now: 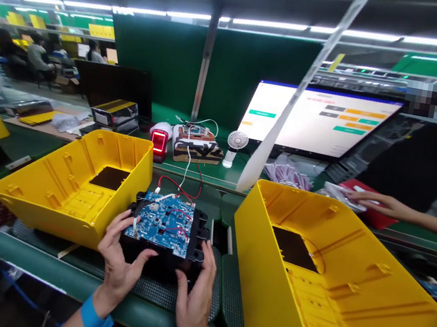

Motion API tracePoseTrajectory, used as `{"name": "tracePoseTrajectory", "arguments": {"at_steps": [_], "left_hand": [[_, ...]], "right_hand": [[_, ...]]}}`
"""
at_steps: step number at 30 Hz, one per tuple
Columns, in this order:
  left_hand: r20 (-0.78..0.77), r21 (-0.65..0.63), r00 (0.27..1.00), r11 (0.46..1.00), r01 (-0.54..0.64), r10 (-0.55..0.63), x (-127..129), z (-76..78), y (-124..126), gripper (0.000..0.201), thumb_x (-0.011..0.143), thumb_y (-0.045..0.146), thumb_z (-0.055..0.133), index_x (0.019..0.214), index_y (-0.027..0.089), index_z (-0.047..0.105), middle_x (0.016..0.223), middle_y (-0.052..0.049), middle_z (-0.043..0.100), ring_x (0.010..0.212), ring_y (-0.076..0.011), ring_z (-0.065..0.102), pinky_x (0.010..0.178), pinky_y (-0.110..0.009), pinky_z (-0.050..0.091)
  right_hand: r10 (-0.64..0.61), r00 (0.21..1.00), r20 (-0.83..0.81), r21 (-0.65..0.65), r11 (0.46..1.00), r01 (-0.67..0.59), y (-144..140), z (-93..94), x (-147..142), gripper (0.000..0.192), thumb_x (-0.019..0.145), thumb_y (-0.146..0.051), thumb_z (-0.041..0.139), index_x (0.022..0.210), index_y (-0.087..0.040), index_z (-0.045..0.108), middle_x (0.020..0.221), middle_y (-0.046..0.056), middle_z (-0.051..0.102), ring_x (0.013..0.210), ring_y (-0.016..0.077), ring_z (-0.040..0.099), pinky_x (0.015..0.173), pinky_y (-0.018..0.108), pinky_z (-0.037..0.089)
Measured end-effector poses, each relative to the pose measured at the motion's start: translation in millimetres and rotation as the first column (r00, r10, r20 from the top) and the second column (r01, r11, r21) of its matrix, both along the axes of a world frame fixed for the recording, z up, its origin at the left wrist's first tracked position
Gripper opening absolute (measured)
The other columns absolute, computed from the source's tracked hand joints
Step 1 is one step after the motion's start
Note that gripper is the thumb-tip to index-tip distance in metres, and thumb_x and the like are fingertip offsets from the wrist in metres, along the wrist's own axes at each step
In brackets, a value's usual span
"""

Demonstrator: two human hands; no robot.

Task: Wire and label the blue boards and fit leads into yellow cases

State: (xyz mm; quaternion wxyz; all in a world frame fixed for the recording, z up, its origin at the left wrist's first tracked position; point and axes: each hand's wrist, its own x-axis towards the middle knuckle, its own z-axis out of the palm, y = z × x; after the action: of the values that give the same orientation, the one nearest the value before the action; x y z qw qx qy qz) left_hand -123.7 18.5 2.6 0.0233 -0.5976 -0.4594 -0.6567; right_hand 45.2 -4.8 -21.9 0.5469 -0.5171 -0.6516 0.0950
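Between my two hands is a black module topped by a blue circuit board (166,222). My left hand (120,253), with a blue wrist strap (94,319), grips its left side. On the opposite side my right hand (196,289) is closed around the black edge. Red and white wires (181,185) run from the board's far edge toward a taped box (196,145) behind it. A yellow housing (44,214) stands left of the module, and a larger yellow housing (265,284) stands to the right. Each has a dark pad inside.
Behind are a red-lit scanner (158,141), a small white fan (236,144) and a lit monitor (314,121). A pale hanging tube (280,123) slants down in front of the screen. At right, another person's hand (376,202) reaches over a red tray (380,217).
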Motion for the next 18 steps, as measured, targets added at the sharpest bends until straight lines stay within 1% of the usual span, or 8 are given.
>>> {"name": "tracePoseTrajectory", "arguments": {"at_steps": [3,6,8,15,18], "left_hand": [[-0.028,0.036,0.999,0.999,-0.018,0.019,1.6,1.3,-0.8,0.080,0.066,0.022,0.081,0.126,0.021,0.027,0.127,-0.016,0.047,0.123,-0.0305,0.049,0.103,-0.055,0.042],[-0.046,0.079,0.997,0.995,-0.054,0.058,2.3,2.6,-1.5,0.082,0.067,0.021,0.080,0.126,0.021,0.023,0.137,-0.020,0.037,0.125,-0.0300,0.047,0.106,-0.059,0.037],[-0.056,0.092,0.996,0.994,-0.057,0.063,2.0,2.6,-1.5,0.084,0.066,0.019,0.080,0.126,0.021,0.021,0.139,-0.021,0.034,0.126,-0.0301,0.046,0.106,-0.060,0.036],[-0.076,0.103,0.994,0.992,-0.067,0.075,1.4,0.0,-0.4,0.087,0.065,0.020,0.081,0.128,0.022,0.021,0.139,-0.020,0.033,0.126,-0.0306,0.046,0.106,-0.059,0.036],[-0.043,0.080,0.999,0.996,-0.026,0.029,3.0,2.5,-1.4,0.087,0.066,0.017,0.080,0.131,0.022,0.023,0.136,-0.018,0.040,0.125,-0.0305,0.047,0.106,-0.057,0.038]], "right_hand": [[0.003,1.000,0.012,0.008,1.000,-0.003,0.7,-0.4,0.4,0.054,0.093,-0.030,0.049,0.142,-0.020,0.029,0.142,0.015,0.037,0.134,0.0287,0.033,0.103,0.053,0.037],[0.007,1.000,0.013,0.010,1.000,-0.007,0.9,-0.6,0.4,0.054,0.093,-0.029,0.049,0.142,-0.020,0.029,0.142,0.015,0.037,0.134,0.0284,0.032,0.104,0.053,0.036],[0.008,1.000,0.014,0.010,1.000,-0.008,0.7,-0.3,0.3,0.054,0.093,-0.029,0.049,0.142,-0.020,0.029,0.142,0.015,0.037,0.134,0.0283,0.032,0.104,0.053,0.035],[0.015,1.000,0.011,0.006,1.000,-0.015,0.2,1.2,-0.1,0.053,0.092,-0.030,0.049,0.141,-0.020,0.030,0.142,0.015,0.037,0.134,0.0281,0.032,0.104,0.053,0.035],[0.015,1.000,0.014,0.001,1.000,-0.015,0.6,1.0,0.4,0.053,0.093,-0.030,0.049,0.141,-0.020,0.030,0.142,0.015,0.037,0.134,0.0283,0.032,0.104,0.053,0.035]]}}
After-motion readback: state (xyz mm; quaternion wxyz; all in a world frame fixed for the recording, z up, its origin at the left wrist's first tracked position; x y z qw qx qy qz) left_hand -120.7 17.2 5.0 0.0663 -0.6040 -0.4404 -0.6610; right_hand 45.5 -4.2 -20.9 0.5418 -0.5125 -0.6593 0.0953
